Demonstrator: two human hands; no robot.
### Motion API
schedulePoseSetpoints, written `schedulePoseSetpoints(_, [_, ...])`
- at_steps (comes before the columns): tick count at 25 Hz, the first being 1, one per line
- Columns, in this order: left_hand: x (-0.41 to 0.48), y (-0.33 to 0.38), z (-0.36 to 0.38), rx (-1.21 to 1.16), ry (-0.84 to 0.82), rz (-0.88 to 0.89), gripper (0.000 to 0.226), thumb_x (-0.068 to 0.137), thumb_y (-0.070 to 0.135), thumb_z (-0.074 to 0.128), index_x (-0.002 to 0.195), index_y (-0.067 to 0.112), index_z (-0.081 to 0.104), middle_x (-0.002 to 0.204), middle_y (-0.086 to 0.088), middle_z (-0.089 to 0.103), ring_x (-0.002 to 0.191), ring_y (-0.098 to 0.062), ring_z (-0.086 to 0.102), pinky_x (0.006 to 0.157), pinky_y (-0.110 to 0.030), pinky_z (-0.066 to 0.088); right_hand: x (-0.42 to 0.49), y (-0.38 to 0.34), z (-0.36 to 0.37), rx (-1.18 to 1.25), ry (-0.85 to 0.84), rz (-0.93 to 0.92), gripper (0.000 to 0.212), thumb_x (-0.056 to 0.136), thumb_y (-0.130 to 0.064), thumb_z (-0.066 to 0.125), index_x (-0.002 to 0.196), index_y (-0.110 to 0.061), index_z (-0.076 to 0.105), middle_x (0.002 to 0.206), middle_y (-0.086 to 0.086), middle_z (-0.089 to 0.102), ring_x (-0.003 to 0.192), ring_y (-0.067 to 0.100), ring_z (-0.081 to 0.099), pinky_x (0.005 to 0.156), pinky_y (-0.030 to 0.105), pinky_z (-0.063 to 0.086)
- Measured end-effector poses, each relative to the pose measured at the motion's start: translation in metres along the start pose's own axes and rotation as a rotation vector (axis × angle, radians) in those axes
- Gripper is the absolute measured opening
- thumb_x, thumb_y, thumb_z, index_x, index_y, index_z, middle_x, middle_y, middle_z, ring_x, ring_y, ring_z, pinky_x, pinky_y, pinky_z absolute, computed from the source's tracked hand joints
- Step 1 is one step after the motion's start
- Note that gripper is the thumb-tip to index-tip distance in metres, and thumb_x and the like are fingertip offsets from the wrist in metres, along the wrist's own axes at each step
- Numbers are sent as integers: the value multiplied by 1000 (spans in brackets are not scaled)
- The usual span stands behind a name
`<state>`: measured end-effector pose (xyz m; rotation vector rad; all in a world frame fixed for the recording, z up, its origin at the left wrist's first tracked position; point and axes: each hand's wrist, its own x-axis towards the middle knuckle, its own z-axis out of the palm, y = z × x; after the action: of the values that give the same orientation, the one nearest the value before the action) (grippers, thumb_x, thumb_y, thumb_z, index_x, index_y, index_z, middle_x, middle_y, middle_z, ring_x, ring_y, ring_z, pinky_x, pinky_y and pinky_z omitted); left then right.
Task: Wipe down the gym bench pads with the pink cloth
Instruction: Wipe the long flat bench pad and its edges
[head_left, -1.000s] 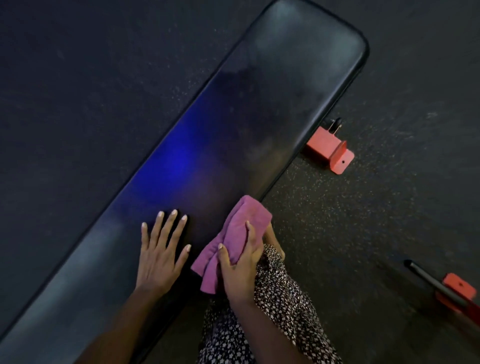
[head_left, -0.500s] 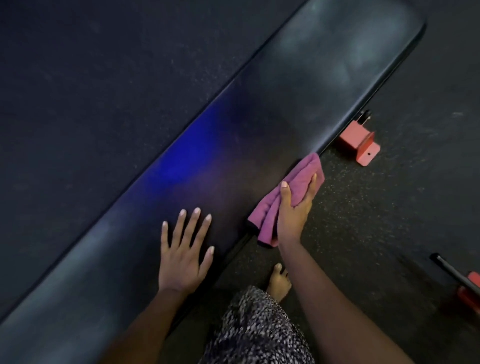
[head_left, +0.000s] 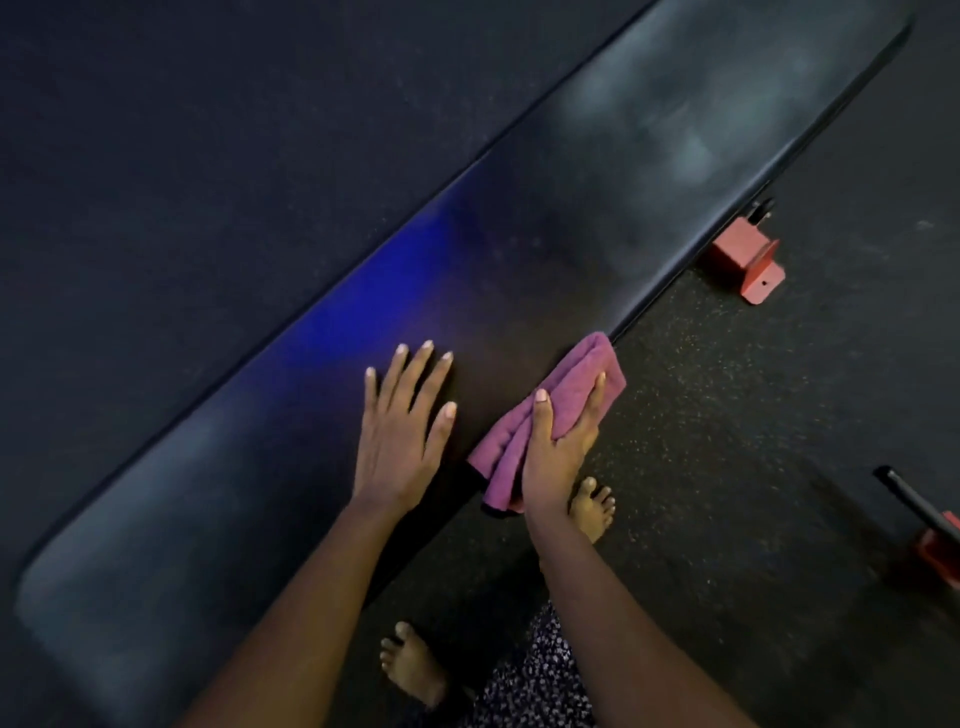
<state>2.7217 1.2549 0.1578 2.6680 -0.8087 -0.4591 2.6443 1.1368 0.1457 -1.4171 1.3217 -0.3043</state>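
Note:
A long black bench pad runs diagonally from lower left to upper right, with a blue glare near its far edge. My left hand rests flat on the pad, fingers spread. My right hand holds the folded pink cloth against the pad's near side edge, thumb on top and fingers wrapped around the cloth's right side. The cloth's lower end hangs below the pad edge.
Dark speckled rubber floor lies all around. A red bench foot bracket sits under the pad at upper right. Another red piece with a black bar is at the right edge. My bare feet stand beside the bench.
My right hand slid the cloth along the near edge toward the far end, then came back slightly. The view shifted, showing more of the near end. My left hand stays flat on the pad.

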Motion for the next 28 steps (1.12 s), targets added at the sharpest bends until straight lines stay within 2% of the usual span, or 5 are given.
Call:
schedulePoseSetpoints(7, [-148,-135,-6,213,12,-137,60,95,52,7,146,23,20,154,-3,23,143,-19,9,115,-43,-2,-123,41,40,-58,-20,26,70,93,-29,53,149,-28,10,146,15,26,127,28,37,85,14,24])
schedulePoseSetpoints(18, [-168,-160,-4,60,118,-39,59,95,51,-1,146,25,13,155,-2,21,144,-16,4,116,-42,-5,-289,130,92,-181,-163,-43,76,75,-74,45,133,-65,-5,146,20,19,132,37,32,109,38,32])
schedulePoseSetpoints(22, [-223,-162,-6,-198,389,-409,65,94,54,4,145,21,26,154,-1,22,144,-16,8,115,-36,-9,-301,139,88,-213,-197,-72,83,66,-85,37,135,-60,-1,145,23,21,133,39,31,109,42,33])
schedulePoseSetpoints(25, [-269,-171,3,-391,535,-806,66,92,55,15,147,18,21,156,-6,14,145,-22,7,115,-39,-5,-314,142,88,-256,-256,-68,83,81,-53,61,140,-48,3,146,24,21,131,41,33,107,39,30])
schedulePoseSetpoints(28, [-280,-175,-11,-1202,628,-1067,58,97,50,19,148,23,12,154,4,15,141,-14,17,112,-30,13,-329,148,86,-295,-307,-47,76,85,-31,64,135,-43,9,146,23,23,127,40,37,105,40,31])
